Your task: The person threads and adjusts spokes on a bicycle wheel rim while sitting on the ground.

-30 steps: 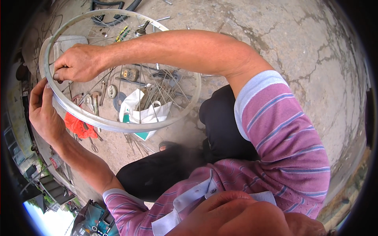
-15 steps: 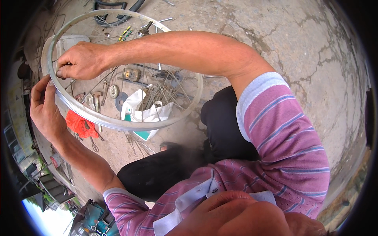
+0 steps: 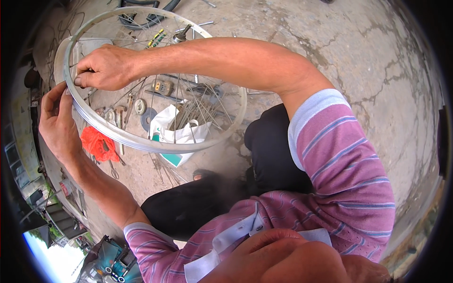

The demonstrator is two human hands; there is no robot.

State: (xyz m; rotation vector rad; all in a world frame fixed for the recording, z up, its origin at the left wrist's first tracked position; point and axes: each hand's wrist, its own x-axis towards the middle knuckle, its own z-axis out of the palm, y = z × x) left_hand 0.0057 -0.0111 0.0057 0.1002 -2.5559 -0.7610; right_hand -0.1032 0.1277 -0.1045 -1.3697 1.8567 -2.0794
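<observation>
A silver bicycle wheel rim with loose-looking spokes fills the upper left, tilted above the ground. My left hand grips it at the outer left edge with the fingertips. Inside that same edge, my right hand is closed in a pinch against the rim; what its fingertips hold is hidden. My right forearm crosses over the wheel. A metal hub part with a dark axle shows inside the hoop. Beneath the wheel are a white-and-green bag full of spokes and a yellowish device.
A red plastic bag, wrenches, a round metal part and a grey disc lie on cracked concrete. Black tubing lies at the top. My bent knees are below the wheel; a vehicle stands at the lower left.
The wheel and both my hands have shifted slightly right and upward in the picture. Both hands keep nearly the same grip at the rim's left edge.
</observation>
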